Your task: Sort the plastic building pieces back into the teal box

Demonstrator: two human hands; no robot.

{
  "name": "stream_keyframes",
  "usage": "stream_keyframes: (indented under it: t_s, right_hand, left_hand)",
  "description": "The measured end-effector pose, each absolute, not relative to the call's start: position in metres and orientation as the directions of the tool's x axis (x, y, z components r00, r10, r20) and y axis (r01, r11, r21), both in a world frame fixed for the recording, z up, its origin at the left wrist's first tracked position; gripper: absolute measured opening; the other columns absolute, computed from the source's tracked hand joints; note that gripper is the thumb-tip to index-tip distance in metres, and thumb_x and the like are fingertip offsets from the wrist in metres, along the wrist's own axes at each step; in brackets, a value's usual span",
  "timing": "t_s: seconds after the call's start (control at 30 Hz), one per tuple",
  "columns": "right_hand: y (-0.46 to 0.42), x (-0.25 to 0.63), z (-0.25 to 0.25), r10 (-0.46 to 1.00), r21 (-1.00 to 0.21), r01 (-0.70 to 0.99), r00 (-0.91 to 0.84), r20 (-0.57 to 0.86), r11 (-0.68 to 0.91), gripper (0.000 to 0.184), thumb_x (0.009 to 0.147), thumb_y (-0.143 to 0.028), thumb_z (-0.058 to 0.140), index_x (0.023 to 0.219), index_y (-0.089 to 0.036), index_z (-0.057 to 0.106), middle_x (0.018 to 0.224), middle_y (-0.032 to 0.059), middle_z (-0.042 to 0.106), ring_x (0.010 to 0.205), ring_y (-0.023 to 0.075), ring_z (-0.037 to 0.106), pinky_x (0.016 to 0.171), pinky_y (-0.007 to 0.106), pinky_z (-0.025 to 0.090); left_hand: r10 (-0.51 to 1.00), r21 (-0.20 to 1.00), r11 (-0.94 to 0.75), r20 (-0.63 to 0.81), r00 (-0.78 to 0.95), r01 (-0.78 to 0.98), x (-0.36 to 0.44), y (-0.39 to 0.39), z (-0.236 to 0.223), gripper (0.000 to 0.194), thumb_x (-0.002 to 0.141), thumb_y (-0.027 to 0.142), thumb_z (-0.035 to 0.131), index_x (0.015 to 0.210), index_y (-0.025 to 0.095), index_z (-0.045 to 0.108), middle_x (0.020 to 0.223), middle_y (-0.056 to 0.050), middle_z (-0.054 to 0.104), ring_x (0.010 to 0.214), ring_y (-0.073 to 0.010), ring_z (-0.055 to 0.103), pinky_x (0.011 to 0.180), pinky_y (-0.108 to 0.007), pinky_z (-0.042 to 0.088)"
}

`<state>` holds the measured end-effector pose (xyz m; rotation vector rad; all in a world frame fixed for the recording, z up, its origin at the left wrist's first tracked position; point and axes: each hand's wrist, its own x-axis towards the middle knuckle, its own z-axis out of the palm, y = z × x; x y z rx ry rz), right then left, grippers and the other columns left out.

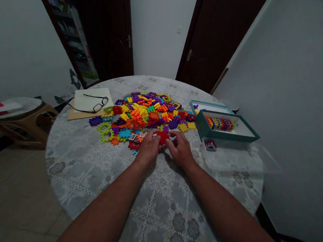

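Red gear piece, toothed and flat, is held up at the near edge of a loose pile of plastic building pieces, roughly in the middle of the round tabletop. The left hand has a closed grip on its left side, between thumb and fingers. The right hand is at its other side with thumb and forefinger curled and a little apart; whether they touch the gear or only flank it, I cannot tell.

The step in hand looks like close fingertip handling of this one gear. Any next move with it calls for a steady left grip, the right fingertips square to the teeth, and light pressure, since loose pieces lie so near.

Just beyond the left hand are small white lattice pieces. The pile rises behind them, with gears in orange, blue, purple and lime around its edges and short yellow, orange and green connectors heaped on top. A purple gear lies at its left end.

Farther left, eyeglasses rest on pale paper. To the right stands an open teal box holding a row of multicoloured small pieces, with a shallow, teal-edged tray behind it and a clear plastic container in front. Beyond the tabletop's left side is a brown stool.
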<state>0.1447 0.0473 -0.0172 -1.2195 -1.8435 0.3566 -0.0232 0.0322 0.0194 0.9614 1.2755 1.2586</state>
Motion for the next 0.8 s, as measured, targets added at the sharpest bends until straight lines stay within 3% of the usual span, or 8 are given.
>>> stream_keyframes:
  t_s: [0.17, 0.3, 0.4, 0.5, 0.63, 0.8]
  right_hand:
    - [0.062, 0.163, -0.028, 0.822, -0.444, 0.780, -0.153, 0.548, 0.441, 0.043, 0.099, -0.023, 0.061, 0.141, -0.016, 0.067, 0.145, 0.0207, 0.069, 0.143, 0.0350, 0.056, 0.127, 0.058, 0.041]
    - [0.064, 0.165, -0.037, 0.888, -0.391, 0.842, -0.200, 0.414, 0.373, 0.043, 0.098, -0.025, 0.067, 0.140, -0.016, 0.069, 0.146, 0.0199, 0.070, 0.145, 0.0369, 0.053, 0.125, 0.059, 0.041]
    - [0.062, 0.164, -0.035, 0.917, -0.385, 0.867, -0.176, 0.357, 0.317, 0.035, 0.099, -0.028, 0.068, 0.132, -0.017, 0.073, 0.135, 0.0184, 0.073, 0.133, 0.0358, 0.059, 0.119, 0.056, 0.046]
    - [0.059, 0.164, -0.025, 0.898, -0.431, 0.844, -0.124, 0.421, 0.319, 0.033, 0.099, -0.031, 0.068, 0.129, -0.018, 0.073, 0.128, 0.0177, 0.074, 0.126, 0.0346, 0.062, 0.116, 0.054, 0.049]
    - [0.049, 0.166, -0.008, 0.794, -0.498, 0.711, -0.139, 0.592, 0.496, 0.039, 0.102, -0.032, 0.066, 0.139, -0.020, 0.068, 0.136, 0.0180, 0.071, 0.133, 0.0334, 0.062, 0.120, 0.055, 0.049]
    - [0.039, 0.156, -0.007, 0.771, -0.507, 0.604, -0.322, 0.550, 0.614, 0.044, 0.103, -0.030, 0.067, 0.147, -0.027, 0.064, 0.146, 0.0146, 0.069, 0.141, 0.0313, 0.061, 0.124, 0.055, 0.049]
  left_hand:
    - [0.958, 0.937, 0.080, -0.166, -0.235, -0.339, -0.028, 0.042, 0.016, 0.032, 0.093, 0.020, 0.063, 0.125, 0.018, 0.069, 0.121, -0.012, 0.076, 0.092, -0.0188, 0.079, 0.082, -0.034, 0.070]
    - [0.948, 0.913, 0.053, -0.173, -0.267, -0.404, -0.032, 0.045, 0.014, 0.029, 0.092, 0.020, 0.066, 0.120, 0.017, 0.069, 0.118, -0.013, 0.076, 0.095, -0.0207, 0.079, 0.081, -0.036, 0.072]
    - [0.947, 0.910, 0.066, -0.187, -0.263, -0.410, -0.032, 0.045, 0.013, 0.028, 0.092, 0.019, 0.066, 0.119, 0.016, 0.069, 0.115, -0.012, 0.077, 0.094, -0.0200, 0.080, 0.081, -0.035, 0.072]
    - [0.956, 0.920, 0.094, -0.190, -0.224, -0.379, -0.031, 0.044, 0.012, 0.029, 0.092, 0.018, 0.065, 0.121, 0.014, 0.071, 0.116, -0.013, 0.078, 0.089, -0.0186, 0.079, 0.081, -0.035, 0.072]
    - [0.961, 0.935, 0.145, -0.211, -0.181, -0.324, -0.031, 0.043, 0.010, 0.035, 0.091, 0.015, 0.065, 0.125, 0.014, 0.073, 0.119, -0.014, 0.077, 0.088, -0.0191, 0.079, 0.079, -0.034, 0.072]
    - [0.971, 0.933, 0.209, -0.234, -0.050, -0.294, -0.030, 0.039, 0.005, 0.029, 0.092, 0.024, 0.069, 0.119, 0.018, 0.077, 0.119, -0.014, 0.078, 0.095, -0.0211, 0.078, 0.073, -0.029, 0.068]
